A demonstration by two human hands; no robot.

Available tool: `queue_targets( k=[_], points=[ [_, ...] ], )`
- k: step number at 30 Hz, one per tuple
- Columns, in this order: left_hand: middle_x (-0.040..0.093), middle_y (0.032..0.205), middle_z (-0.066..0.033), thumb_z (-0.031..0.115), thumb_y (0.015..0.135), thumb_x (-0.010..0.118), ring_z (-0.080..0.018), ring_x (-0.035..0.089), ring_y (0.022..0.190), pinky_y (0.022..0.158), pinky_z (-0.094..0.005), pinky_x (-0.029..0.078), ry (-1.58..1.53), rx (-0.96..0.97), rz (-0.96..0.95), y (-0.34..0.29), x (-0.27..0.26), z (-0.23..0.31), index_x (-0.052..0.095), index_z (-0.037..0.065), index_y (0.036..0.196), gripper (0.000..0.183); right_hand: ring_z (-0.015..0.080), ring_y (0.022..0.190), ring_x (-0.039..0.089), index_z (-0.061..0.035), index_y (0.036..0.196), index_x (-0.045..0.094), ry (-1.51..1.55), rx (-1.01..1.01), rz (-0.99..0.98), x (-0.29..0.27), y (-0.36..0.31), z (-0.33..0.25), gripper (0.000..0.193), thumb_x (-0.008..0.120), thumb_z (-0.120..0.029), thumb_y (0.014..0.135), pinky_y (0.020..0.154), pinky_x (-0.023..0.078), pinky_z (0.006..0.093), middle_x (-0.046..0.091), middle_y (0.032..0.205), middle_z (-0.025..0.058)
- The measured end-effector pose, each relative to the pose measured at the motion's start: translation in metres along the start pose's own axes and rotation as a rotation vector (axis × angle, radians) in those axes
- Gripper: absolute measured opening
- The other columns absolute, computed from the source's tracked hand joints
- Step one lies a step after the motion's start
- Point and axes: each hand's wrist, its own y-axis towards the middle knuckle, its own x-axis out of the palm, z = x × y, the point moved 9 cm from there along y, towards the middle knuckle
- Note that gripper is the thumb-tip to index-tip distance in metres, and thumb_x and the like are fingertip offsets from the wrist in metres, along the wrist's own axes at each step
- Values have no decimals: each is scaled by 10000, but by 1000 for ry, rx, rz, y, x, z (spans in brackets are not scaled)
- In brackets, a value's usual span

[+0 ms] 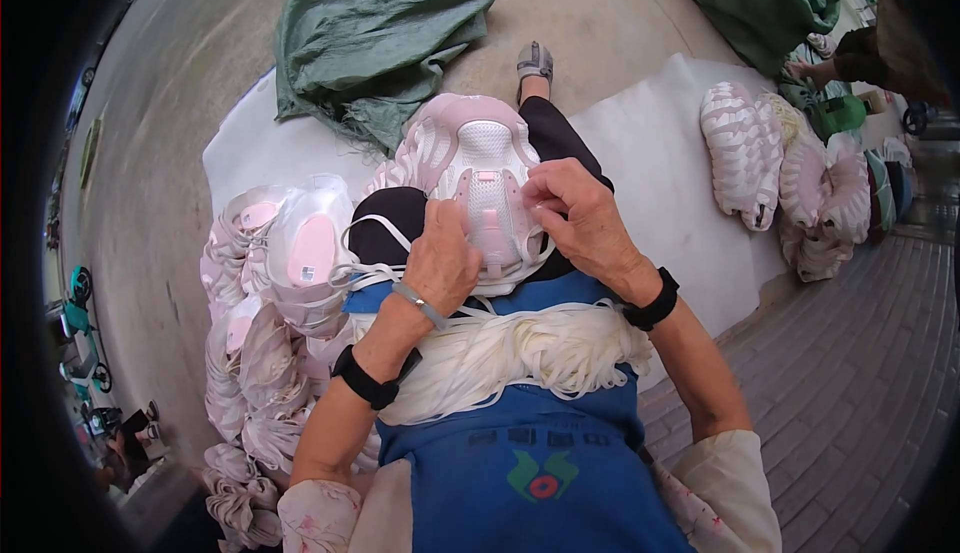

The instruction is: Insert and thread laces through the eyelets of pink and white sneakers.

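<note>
Curling my left hand (442, 258) at the left eyelet strip, knuckles up, fingers folded; can't tell if the tips grip a cord. Right hand (578, 215) at the opposite strip: thumb and forefinger bent nearly together, other fingers curled; grip on anything unclear.

Between them, pink-and-white shoe (485, 143) sits on my lap, toe pointing away: airy mesh toe panel, smooth pink overlays, chunky rippled sole. Flat white lace (380, 221) loops loosely left of it, over my dark-trousered knee.

Nearer my body, a thick hank of cream laces (520, 353), soft flat ribbons, lies across my blue cloth apron (540, 443).

Left: heaped shoes (312, 243), pink insoles showing. Beyond: crumpled green woven sack (390, 38). Right: more ridged-sole shoes (742, 153) on a white sheet (650, 163).
</note>
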Motion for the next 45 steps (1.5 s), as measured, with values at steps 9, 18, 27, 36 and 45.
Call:
queue_targets(
  k=[9, 18, 27, 36, 45],
  points=[
    [452, 804, -101, 24, 763, 603, -230, 488, 722, 662, -341, 427, -181, 13, -17, 1, -10, -7, 427, -6, 886, 216, 297, 952, 615, 36, 983, 569, -155, 118, -52, -23, -13, 24, 253, 551, 110, 742, 807, 519, 332, 522, 1049, 161],
    [589, 840, 5, 124, 979, 470, 27, 328, 474, 396, -135, 254, -781, -308, 230, -29, -122, -27, 512, 42, 1207, 246, 376, 931, 587, 45, 949, 575, -587, 14, 53, -34, -13, 13, 186, 499, 101, 789, 793, 506, 410, 510, 1085, 203],
    [570, 825, -12, 122, 956, 487, 19, 313, 445, 369, -151, 275, -851, -374, 243, -4, -114, -21, 567, 26, 1014, 138, 312, 889, 608, 21, 884, 627, -191, -23, 111, -22, 22, -9, 122, 652, 2, 767, 775, 498, 361, 556, 1005, 163],
    [594, 772, -115, 53, 825, 632, -223, 596, 704, 652, -325, 482, -128, 47, 28, 45, -38, 11, 573, -2, 902, 112, 347, 911, 594, 30, 895, 605, -189, -71, 8, 9, 36, -18, 133, 599, 50, 764, 781, 500, 378, 535, 1035, 188],
    [573, 850, -131, 94, 842, 627, -317, 608, 723, 625, -378, 495, 46, 256, 76, 55, -31, 26, 544, 32, 929, 136, 388, 906, 602, 52, 894, 585, -530, -185, -12, 14, 27, -13, 125, 554, 73, 775, 800, 509, 407, 511, 1085, 237]
  ],
)
